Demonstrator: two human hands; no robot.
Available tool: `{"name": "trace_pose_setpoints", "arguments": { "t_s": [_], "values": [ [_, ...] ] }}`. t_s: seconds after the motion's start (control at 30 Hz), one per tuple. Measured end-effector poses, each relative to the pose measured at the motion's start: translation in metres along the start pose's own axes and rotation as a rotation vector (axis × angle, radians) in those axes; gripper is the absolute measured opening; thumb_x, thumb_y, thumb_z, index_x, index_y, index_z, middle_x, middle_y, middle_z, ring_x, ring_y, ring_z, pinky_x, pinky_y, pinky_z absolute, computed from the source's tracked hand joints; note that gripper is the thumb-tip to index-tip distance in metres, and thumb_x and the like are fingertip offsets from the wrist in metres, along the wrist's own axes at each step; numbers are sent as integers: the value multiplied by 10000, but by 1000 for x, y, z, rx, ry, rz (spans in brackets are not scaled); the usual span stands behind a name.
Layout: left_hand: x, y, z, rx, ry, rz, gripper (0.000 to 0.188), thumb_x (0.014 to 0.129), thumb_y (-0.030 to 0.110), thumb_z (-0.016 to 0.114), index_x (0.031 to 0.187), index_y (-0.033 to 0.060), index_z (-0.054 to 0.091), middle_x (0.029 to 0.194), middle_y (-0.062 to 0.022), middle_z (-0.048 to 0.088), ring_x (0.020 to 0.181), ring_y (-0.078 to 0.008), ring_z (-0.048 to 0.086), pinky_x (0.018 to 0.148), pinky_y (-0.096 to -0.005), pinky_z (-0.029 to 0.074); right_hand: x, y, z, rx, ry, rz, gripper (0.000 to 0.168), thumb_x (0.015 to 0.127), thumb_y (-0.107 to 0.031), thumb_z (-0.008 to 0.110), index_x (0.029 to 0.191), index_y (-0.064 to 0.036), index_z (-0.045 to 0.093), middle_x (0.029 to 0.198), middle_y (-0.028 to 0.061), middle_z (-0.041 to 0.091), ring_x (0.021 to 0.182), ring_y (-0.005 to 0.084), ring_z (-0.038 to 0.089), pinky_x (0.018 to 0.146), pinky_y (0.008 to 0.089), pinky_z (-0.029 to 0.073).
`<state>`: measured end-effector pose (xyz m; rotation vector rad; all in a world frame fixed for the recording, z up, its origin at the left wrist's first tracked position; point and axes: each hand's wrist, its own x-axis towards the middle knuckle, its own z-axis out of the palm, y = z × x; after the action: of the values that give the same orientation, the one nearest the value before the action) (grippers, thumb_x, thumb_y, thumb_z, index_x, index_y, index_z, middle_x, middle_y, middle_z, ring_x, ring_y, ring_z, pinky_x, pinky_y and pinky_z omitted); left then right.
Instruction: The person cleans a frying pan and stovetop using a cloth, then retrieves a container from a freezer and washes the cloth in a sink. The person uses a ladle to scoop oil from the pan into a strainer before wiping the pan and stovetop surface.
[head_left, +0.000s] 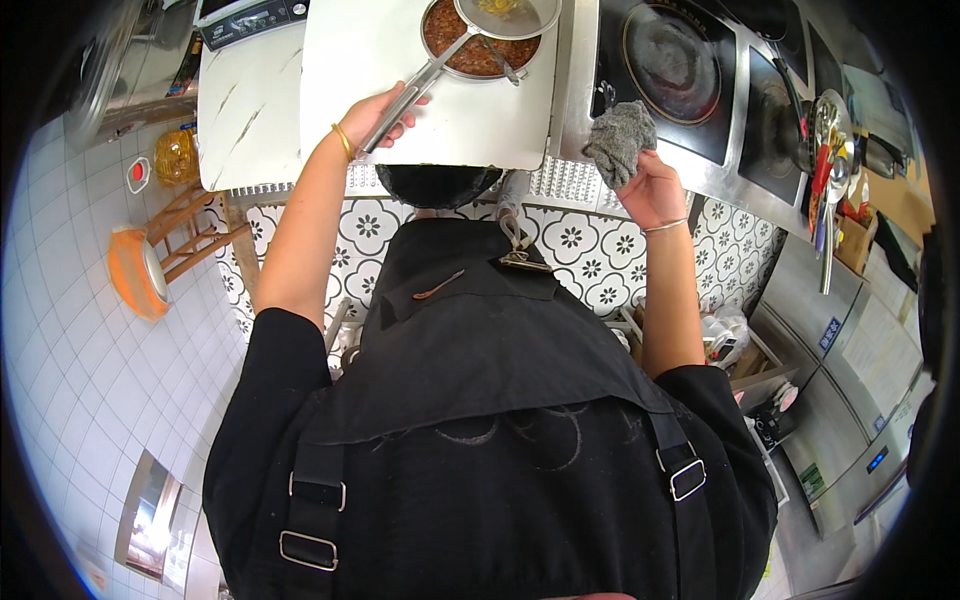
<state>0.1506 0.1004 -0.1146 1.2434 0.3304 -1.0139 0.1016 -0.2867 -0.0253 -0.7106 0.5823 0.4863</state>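
My left hand (384, 118) is closed around the metal handle of a round skimmer or strainer (508, 16). The strainer's head, with some yellowish bits in it, is over a round metal container of reddish-brown chunky food (466, 46), partly covering it. A metal utensil (501, 61) rests in that container, its end over the rim. The container stands on a white board (375, 45). In my right hand (654, 187) is a crumpled grey cloth (621, 142), held near the front edge of the steel stove counter.
Black glass cooktops (675, 67) are set in the steel counter at the right, with a container of ladles and other utensils (829, 127) beyond. A scale (251, 24) is at the upper left. A wooden stool (195, 225) stands at the left, and a black bin (439, 184) below the board.
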Motion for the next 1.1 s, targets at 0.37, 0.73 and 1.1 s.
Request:
{"name": "trace_pose_setpoints", "arguments": {
  "t_s": [0.37,0.73,1.1],
  "values": [
    [32,-12,-4,109,152,108,390,927,370,408,812,69,627,590,44,474,473,-40,392,425,-171,333,2,13,11,-183,213,-75,406,813,-28,368,1211,44,403,1181,164,507,1057,289,528,916,398,431],
    [17,-42,-27,-43,153,152,279,929,253,437,843,42,597,643,17,532,490,-37,425,422,-165,352,58,6,20,-516,363,-261,293,781,-4,449,1060,-7,541,945,87,587,873,175,568,712,286,470],
    [-22,-62,-44,-194,317,228,246,940,217,415,896,25,562,622,-2,518,428,-34,381,365,-169,296,239,-16,98,-2172,297,-863,256,789,-116,529,1040,-75,564,1056,157,557,975,310,554,846,386,451]
  ]
}}
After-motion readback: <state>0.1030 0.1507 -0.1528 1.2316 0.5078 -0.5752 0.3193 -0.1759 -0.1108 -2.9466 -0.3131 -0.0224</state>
